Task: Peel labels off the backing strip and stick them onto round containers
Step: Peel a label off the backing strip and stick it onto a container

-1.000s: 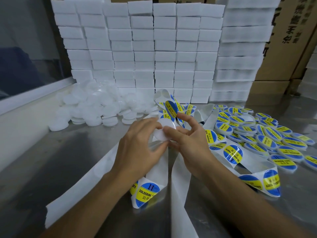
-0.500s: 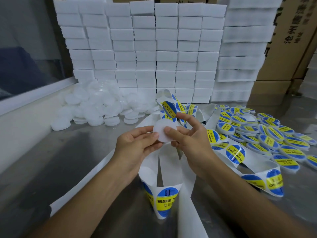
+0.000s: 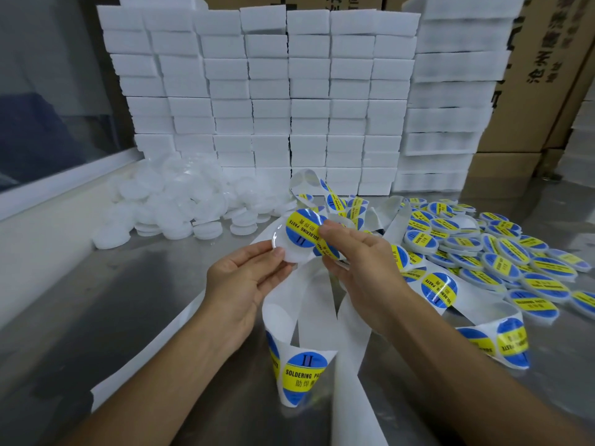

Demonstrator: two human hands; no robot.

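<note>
My left hand [image 3: 244, 278] pinches a round white container [image 3: 291, 249] by its lower left edge and holds it above the steel table. My right hand [image 3: 357, 262] pinches a blue and yellow round label [image 3: 301, 228] at its right edge, and the label lies partly over the container's top. The white backing strip [image 3: 318, 304] hangs below both hands and curls on the table, with one label [image 3: 304, 376] still on it near the front. More strip with labels [image 3: 439, 289] trails to the right.
A heap of unlabelled white containers [image 3: 180, 207] lies at the back left. Several labelled containers [image 3: 495, 255] cover the table on the right. Stacked white blocks [image 3: 273, 101] form a wall behind, with cardboard boxes [image 3: 541, 75] at the right.
The hands rose with the container. The right hand now holds a peeled label over the container's top, where before only the bare white container showed. The strip loop has shifted forward on the table.
</note>
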